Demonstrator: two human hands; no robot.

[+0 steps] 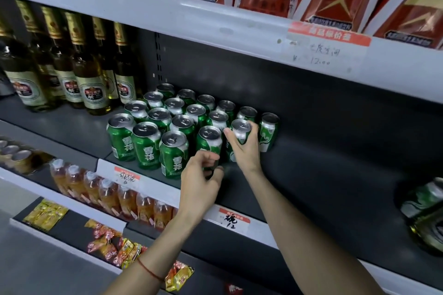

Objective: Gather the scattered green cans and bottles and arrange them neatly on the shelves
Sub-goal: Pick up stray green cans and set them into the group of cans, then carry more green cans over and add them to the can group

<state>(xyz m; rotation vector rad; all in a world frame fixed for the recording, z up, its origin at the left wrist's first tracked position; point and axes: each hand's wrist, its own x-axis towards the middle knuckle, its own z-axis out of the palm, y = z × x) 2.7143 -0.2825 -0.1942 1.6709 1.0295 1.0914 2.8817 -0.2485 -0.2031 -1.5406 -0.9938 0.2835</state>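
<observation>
Two hands: both work at the near right corner of the can block (182,124) on the shelf (335,151).
Right hand (244,148): fingers curled round a can (241,130), thumb on its left side, can upright and apparently seated in the block.
Left hand (200,182): fingers curled low on the front can (209,137), pinching near its base.
Loose cans (424,201): lying tipped, well to the right of the right hand's fingers.
Risk: a careless nudge could topple neighbours touching these fingers, since the rows stand tight.
Risk two: the tipped cans could roll off the shelf edge if bumped.
</observation>
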